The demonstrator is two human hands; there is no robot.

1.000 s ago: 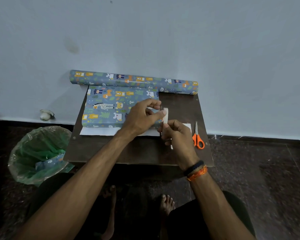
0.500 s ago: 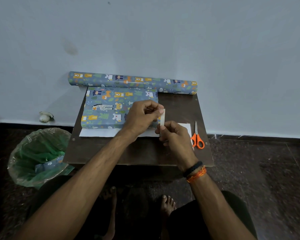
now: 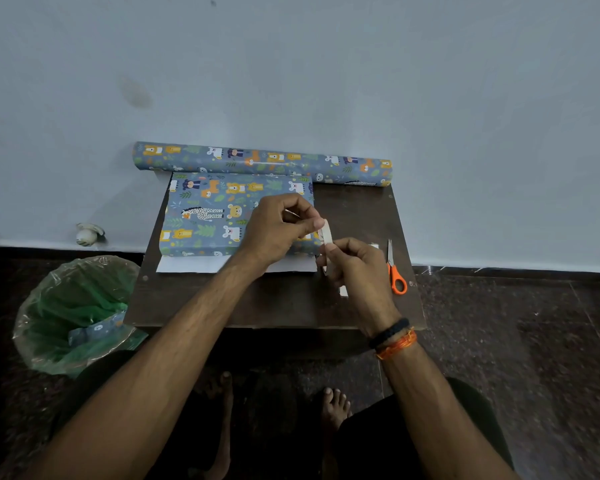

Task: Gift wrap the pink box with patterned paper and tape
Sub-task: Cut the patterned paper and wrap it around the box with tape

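The box (image 3: 215, 216) lies on the small dark table (image 3: 274, 306), covered in blue animal-print paper; none of its pink shows. A white flap of the paper (image 3: 194, 264) sticks out along its near edge. Just right of the box I hold a pale roll of tape (image 3: 326, 237) on edge. My right hand (image 3: 354, 268) grips the roll from below. My left hand (image 3: 278, 226) pinches at its upper rim, where a thin strip of tape shows between my fingers.
A roll of the same wrapping paper (image 3: 264, 162) lies along the wall at the table's far edge. Orange-handled scissors (image 3: 394, 268) lie near the right edge. A bin with a green liner (image 3: 73, 313) stands on the floor at left. My bare feet are under the table.
Both hands and the tape roll have stayed beside the box's right end. My left fingers have shifted on the roll's rim, drawing a short strip of tape.
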